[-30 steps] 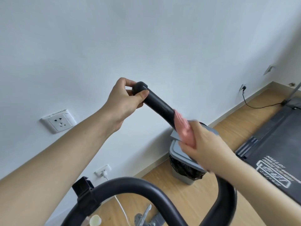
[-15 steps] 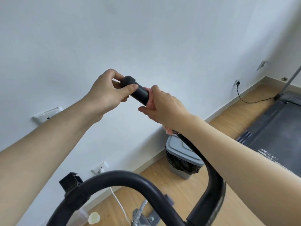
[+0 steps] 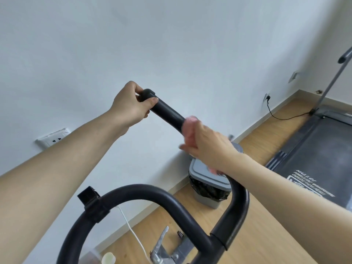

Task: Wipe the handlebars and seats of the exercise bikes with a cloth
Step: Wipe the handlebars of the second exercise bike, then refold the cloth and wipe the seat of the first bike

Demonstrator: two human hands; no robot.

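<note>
Left hand [image 3: 131, 104]: fingers curled round the capped top end of the black foam-covered handlebar grip [image 3: 165, 112], thumb laid along the near side of the grip, fingertips wrapped over the far side. Firm hold on the grip's end; forearm reaches in from the lower left.

Right hand [image 3: 207, 145]: closed round the same grip lower down, with a pink cloth [image 3: 189, 128] bunched between palm and bar. The cloth shows above the knuckles and again as a small pink edge below the wrist. Hand and cloth are motion-blurred; how the single fingers lie cannot be told.

Black foam-covered handlebar grip: slants from upper left to lower right, bare between the two hands, then passes behind the right hand and joins the curved black tubular handlebar loop [image 3: 152, 193] in the foreground. A black clamp bracket [image 3: 90, 201] sits on the loop's left side.

Surroundings: grey lidded waste bin with black liner [image 3: 207, 189] on the light wooden floor [image 3: 253, 239] against the white wall [image 3: 171, 44], below the right hand. Dark treadmill deck with white lettering [image 3: 320, 159] at right, its grey upright post [image 3: 331, 79] rising beside it. White wall socket [image 3: 53, 139] beyond the left forearm. White cable [image 3: 133, 231] hangs beneath the loop.
</note>
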